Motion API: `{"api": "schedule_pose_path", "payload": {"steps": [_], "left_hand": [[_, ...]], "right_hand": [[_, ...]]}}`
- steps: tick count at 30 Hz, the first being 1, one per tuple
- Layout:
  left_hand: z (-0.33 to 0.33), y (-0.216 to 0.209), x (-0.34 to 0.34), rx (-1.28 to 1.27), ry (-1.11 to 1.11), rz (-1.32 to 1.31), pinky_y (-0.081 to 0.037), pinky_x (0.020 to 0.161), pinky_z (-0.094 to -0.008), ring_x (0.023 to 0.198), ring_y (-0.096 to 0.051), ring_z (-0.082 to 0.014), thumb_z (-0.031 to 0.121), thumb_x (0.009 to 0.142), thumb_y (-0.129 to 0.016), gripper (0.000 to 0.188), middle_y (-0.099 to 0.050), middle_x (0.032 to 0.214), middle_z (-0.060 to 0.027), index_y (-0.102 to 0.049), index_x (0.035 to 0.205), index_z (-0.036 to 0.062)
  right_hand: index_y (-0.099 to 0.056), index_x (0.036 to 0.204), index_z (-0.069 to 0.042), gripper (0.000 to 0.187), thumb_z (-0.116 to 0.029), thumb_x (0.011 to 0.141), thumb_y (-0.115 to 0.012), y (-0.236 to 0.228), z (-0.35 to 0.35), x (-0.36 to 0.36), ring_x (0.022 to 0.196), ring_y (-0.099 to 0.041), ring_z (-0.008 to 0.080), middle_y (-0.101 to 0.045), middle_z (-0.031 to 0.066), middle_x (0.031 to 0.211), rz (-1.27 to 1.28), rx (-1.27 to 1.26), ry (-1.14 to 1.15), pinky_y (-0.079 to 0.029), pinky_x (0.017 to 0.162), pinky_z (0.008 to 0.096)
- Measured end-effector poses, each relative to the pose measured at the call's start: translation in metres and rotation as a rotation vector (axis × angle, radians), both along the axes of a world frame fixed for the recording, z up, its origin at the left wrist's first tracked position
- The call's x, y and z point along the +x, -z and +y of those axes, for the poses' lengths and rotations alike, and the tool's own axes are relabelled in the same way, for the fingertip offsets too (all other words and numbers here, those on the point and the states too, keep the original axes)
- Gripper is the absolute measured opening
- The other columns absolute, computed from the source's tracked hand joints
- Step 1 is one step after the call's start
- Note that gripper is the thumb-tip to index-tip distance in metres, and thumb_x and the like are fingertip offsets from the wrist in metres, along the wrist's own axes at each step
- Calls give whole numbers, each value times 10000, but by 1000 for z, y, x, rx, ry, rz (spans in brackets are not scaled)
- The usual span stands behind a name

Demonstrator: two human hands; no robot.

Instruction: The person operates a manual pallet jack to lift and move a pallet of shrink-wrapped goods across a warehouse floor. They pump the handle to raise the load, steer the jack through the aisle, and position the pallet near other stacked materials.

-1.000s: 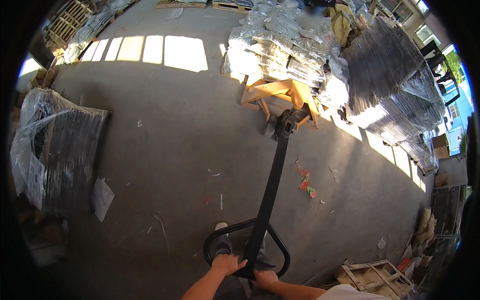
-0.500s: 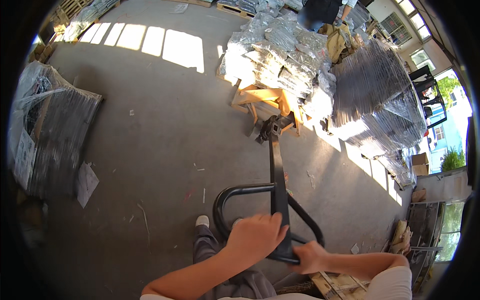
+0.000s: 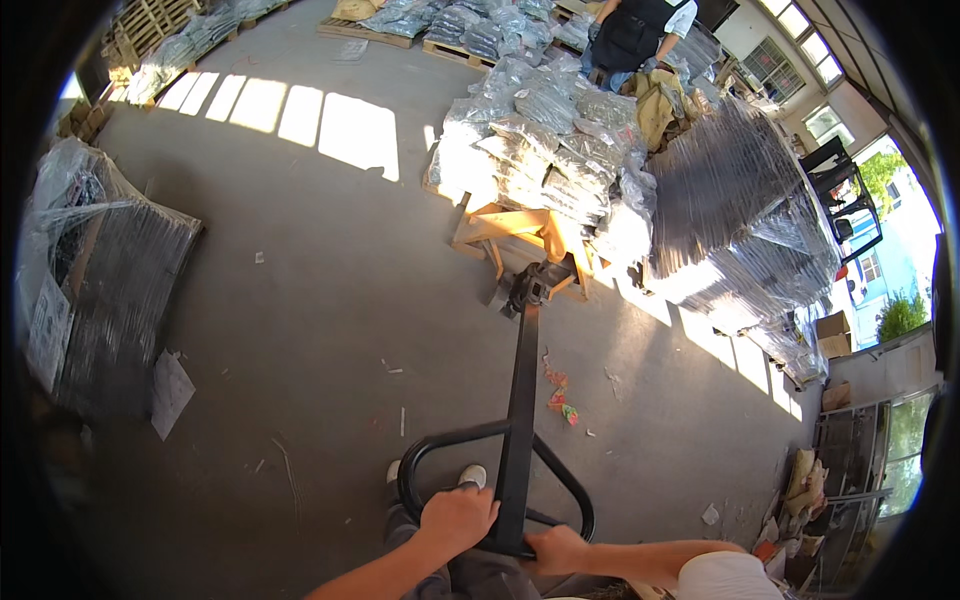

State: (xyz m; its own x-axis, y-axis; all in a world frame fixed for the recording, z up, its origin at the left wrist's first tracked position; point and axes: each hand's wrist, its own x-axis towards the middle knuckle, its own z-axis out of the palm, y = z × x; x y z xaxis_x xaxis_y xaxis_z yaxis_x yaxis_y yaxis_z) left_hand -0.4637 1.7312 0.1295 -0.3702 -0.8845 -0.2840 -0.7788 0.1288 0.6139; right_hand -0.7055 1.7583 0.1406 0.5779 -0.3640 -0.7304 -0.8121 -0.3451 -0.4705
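Note:
A black pallet jack handle (image 3: 518, 420) with a looped grip slopes from the orange jack body (image 3: 548, 232) down towards me. My left hand (image 3: 460, 520) is closed on the lower part of the loop, left of the central bar. On the other side of that bar, my right hand (image 3: 556, 549) grips the bottom of the loop. The fingertips of both hands are largely hidden. Beyond the jack stands a pallet load of clear plastic bags (image 3: 545, 150), close against the jack's front end.
A film-wrapped stack (image 3: 725, 190) stands right of the bagged load, and another wrapped pallet (image 3: 130, 290) at the left. A person in a dark apron (image 3: 630, 40) is behind the bags. Colourful scraps (image 3: 562, 400) lie on the floor right of the handle. A forklift (image 3: 845, 195) shows far right.
The handle has tilted lower and swung left, nearer my body, with both hands still on it. The jack body sits slightly lower in view. The person behind the bags is more visible.

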Motion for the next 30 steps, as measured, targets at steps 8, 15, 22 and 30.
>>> {"api": "schedule_pose_path", "payload": {"steps": [8,15,22,30], "left_hand": [[-91,-97,-1,-428,-301,266,-501,574,-343,669,-630,-220,284,871,-704,243,-596,732,-48,-587,923,78],[75,200,56,-49,-299,-303,-530,643,-379,708,-649,-249,274,824,-698,202,-637,721,-77,-638,780,86],[87,181,28,125,-190,-260,-548,618,-421,724,-690,-277,330,861,-651,252,-698,769,-103,-708,812,89],[-116,-135,-9,-609,-399,410,-458,564,-349,609,-593,-227,216,860,-714,177,-581,698,-32,-588,886,95]], "right_hand": [[-621,831,-74,273,-321,777,-723,-108,-97,-7,596,-651,351,-633,122,636,-184,-131,77,-534,563,433],[-568,1064,1,420,-335,835,-675,209,100,70,716,-689,385,-686,204,834,-233,-3,108,-547,630,485],[-589,1050,-53,402,-365,814,-685,177,96,38,722,-679,420,-681,207,776,-94,74,108,-543,672,531],[-606,800,-72,266,-305,755,-728,-127,-114,-8,578,-651,336,-622,126,614,-132,-184,160,-527,530,420]]}}
